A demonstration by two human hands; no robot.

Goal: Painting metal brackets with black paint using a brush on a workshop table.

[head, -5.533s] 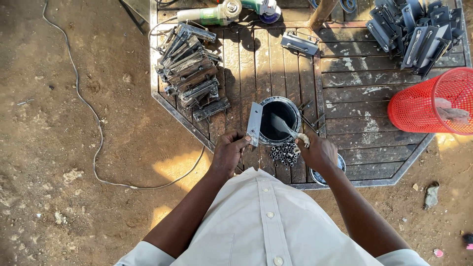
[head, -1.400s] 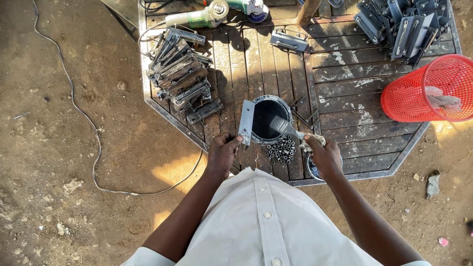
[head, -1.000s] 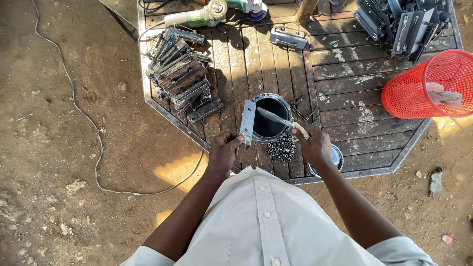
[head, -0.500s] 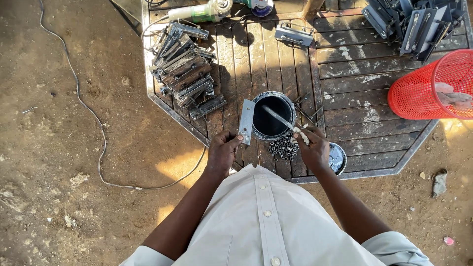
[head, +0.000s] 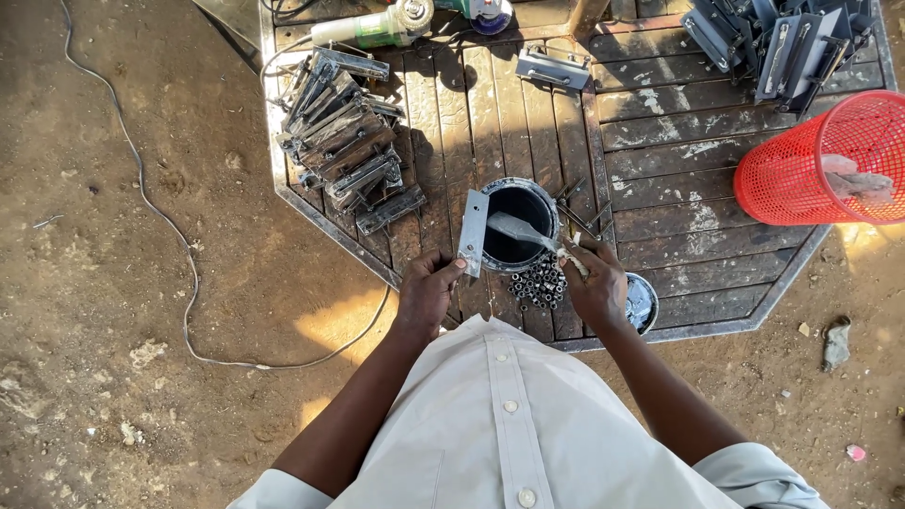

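My left hand (head: 426, 292) grips the lower end of a flat grey metal bracket (head: 472, 232) and holds it upright beside a round tin of dark paint (head: 517, 224). My right hand (head: 597, 287) holds a paintbrush (head: 524, 232) by its handle, with the bristles lying over the tin's opening. A heap of small dark metal bushings (head: 541, 282) lies on the wooden table between my hands, just below the tin. The tin's lid (head: 643, 302) lies partly hidden behind my right wrist.
A stack of grey metal brackets (head: 344, 141) lies at the left of the slatted octagonal table (head: 698, 160), more brackets (head: 773, 42) at the far right. A red mesh basket (head: 825, 160) lies tipped at the right edge. An angle grinder (head: 377, 24) and cable (head: 179, 245) are nearby.
My right hand has shifted the brush about at the tin's mouth; its bristles now rest over the opening. My left hand keeps the bracket upright in the same place.
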